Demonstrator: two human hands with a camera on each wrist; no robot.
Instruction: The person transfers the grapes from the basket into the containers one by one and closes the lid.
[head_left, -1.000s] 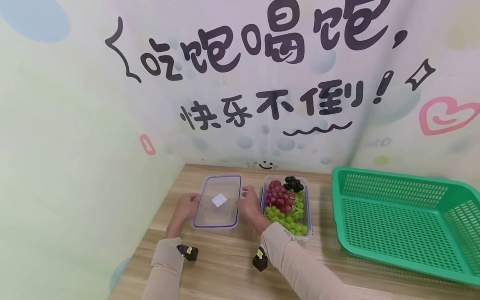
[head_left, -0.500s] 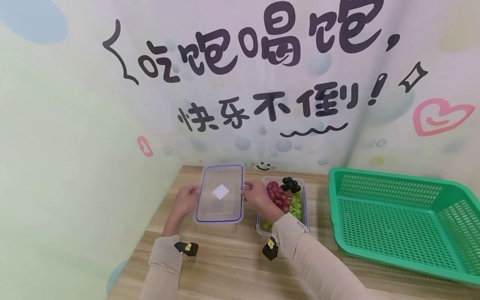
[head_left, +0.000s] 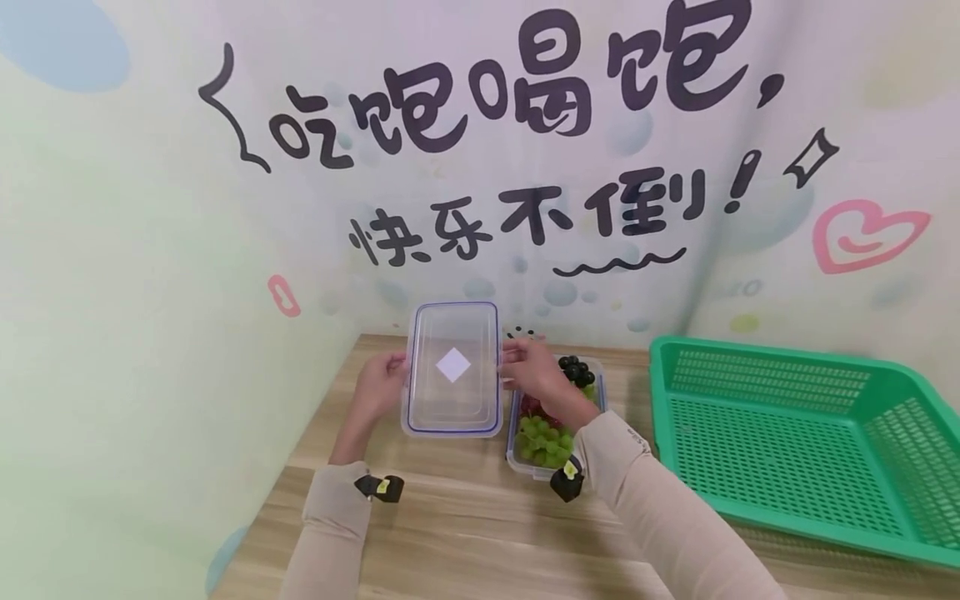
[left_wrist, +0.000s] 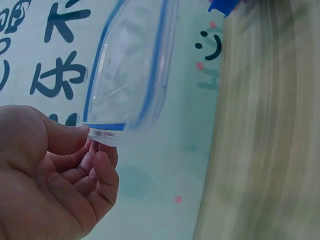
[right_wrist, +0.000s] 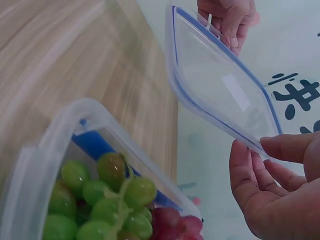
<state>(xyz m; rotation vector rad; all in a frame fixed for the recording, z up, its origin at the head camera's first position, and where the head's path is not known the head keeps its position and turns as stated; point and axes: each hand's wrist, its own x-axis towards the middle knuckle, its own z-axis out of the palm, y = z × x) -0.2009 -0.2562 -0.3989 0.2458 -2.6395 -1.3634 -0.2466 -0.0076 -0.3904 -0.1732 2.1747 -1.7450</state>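
A clear plastic lid [head_left: 453, 396] with a blue seal line and a white square label is held up off the table, tilted. My left hand [head_left: 381, 385] pinches its left edge between thumb and fingers, as the left wrist view [left_wrist: 65, 170] also shows. On the opposite edge, my right hand [head_left: 536, 371] grips with thumb above and fingers beneath. Under the right forearm stands a clear container [head_left: 517, 462] filled with green grapes [head_left: 546, 442], red grapes [right_wrist: 172, 222] and black grapes [head_left: 576, 369]. The forearm partly hides the fruit.
At the right of the wooden table [head_left: 450, 533] sits a green plastic basket [head_left: 780, 450] with perforated sides. A printed wall sheet [head_left: 420, 275] rises directly behind the table's back edge. Another pale wall sheet [head_left: 135, 350] borders the left.
Both hands have lifted the lid from low over the table and tilted it more upright, shifting it slightly right. The right forearm has moved across the grape container.
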